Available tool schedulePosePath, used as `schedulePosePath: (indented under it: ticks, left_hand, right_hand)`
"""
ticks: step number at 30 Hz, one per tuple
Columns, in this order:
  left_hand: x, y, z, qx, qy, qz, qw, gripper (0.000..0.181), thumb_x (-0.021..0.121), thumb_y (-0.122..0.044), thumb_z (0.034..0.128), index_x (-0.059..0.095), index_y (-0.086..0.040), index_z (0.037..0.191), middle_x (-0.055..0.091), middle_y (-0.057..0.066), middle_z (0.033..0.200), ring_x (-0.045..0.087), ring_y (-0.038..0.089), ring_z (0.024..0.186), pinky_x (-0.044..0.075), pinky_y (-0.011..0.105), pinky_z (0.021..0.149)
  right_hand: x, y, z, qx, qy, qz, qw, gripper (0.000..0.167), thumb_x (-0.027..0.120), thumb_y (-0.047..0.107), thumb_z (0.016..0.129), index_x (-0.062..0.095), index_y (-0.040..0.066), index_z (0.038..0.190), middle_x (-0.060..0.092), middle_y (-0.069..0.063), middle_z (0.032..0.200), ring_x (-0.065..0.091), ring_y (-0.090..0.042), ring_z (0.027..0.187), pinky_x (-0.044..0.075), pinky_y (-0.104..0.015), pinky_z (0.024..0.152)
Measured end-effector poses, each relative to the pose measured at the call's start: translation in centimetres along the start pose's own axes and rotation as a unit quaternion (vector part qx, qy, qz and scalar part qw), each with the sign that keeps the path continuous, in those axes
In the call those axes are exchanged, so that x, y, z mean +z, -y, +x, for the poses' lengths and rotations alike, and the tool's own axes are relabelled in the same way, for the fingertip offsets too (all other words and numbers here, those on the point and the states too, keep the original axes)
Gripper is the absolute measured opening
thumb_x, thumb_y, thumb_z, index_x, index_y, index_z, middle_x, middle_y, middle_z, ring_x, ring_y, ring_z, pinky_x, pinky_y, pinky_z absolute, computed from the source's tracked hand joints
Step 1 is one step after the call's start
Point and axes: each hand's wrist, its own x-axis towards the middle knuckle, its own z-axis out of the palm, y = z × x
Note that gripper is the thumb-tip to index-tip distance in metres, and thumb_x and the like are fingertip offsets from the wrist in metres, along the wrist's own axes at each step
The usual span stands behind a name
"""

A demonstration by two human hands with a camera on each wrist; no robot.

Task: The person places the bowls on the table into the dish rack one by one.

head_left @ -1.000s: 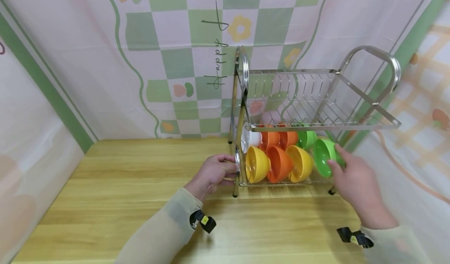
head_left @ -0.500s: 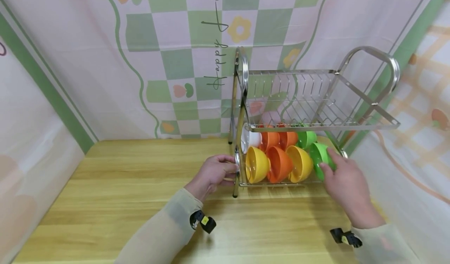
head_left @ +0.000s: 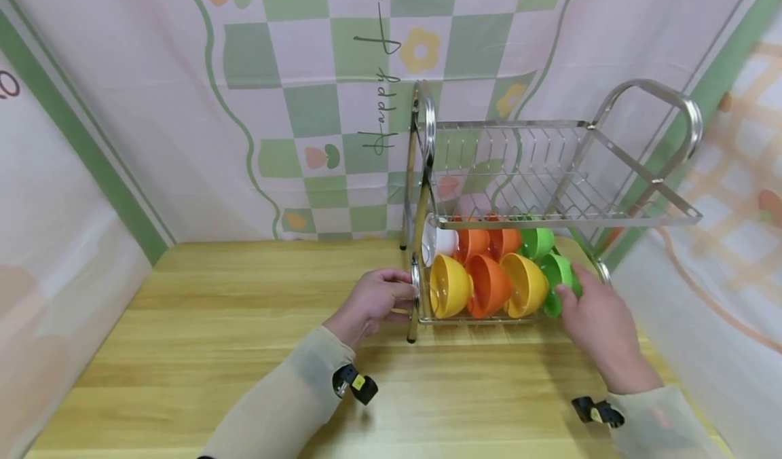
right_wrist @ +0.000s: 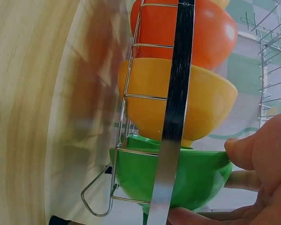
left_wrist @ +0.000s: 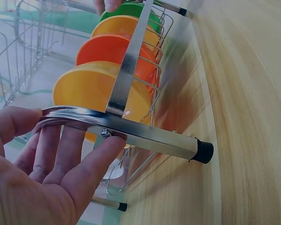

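A two-tier metal dish rack (head_left: 568, 223) stands on the table. My left hand (head_left: 374, 303) holds its near left leg; in the left wrist view the thumb and fingers lie on either side of the metal. At the right end of the lower tier, my right hand (head_left: 601, 320) pinches a green bowl (right_wrist: 196, 178) by its rim, thumb on the edge and fingers behind. That bowl stands on its side behind the front bar. Left of it in the same row are a yellow bowl (head_left: 525, 286), an orange bowl (head_left: 489, 286) and another yellow bowl (head_left: 450, 286).
Behind the front row stand a white bowl (head_left: 441, 240), two orange ones and a green bowl (head_left: 537, 242), partly hidden by the upper tier. A wooden table (head_left: 244, 309) lies beneath. Patterned cloth (head_left: 305, 51) hangs at the back and sides.
My right hand has brought the green bowl leftward and down into the lower tier, beside the yellow bowl. The left hand keeps its hold on the rack leg.
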Motion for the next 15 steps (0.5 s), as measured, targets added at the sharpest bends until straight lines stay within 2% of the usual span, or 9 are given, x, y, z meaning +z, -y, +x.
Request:
schedulePosePath:
  ticks: [9,15]
  left_hand:
    - [0.03,0.12,0.12,0.002,-0.005,-0.011,0.9999,0.013,0.071,0.000,0.0884,0.068,-0.003,0.100,0.069,0.014,0.099,0.070,0.029,0.083,0.061,0.047,0.073]
    - [0.09,0.11,0.03,0.004,-0.001,-0.018,0.9998,0.012,0.071,0.000,0.0882,0.068,-0.003,0.099,0.069,0.013,0.098,0.070,0.029,0.083,0.061,0.047,0.073]
  right_hand:
    - [0.17,-0.39,0.45,0.006,0.020,-0.002,0.9998,0.067,0.038,0.035,0.108,0.016,-0.010,0.152,0.035,-0.045,0.138,0.036,-0.067,0.117,0.031,-0.078,0.092]
    - [0.17,-0.77,0.61,0.002,0.014,-0.019,0.9997,0.062,0.037,0.028,0.108,0.016,-0.012,0.151,0.038,-0.046,0.134,0.037,-0.067,0.116,0.032,-0.077,0.093]
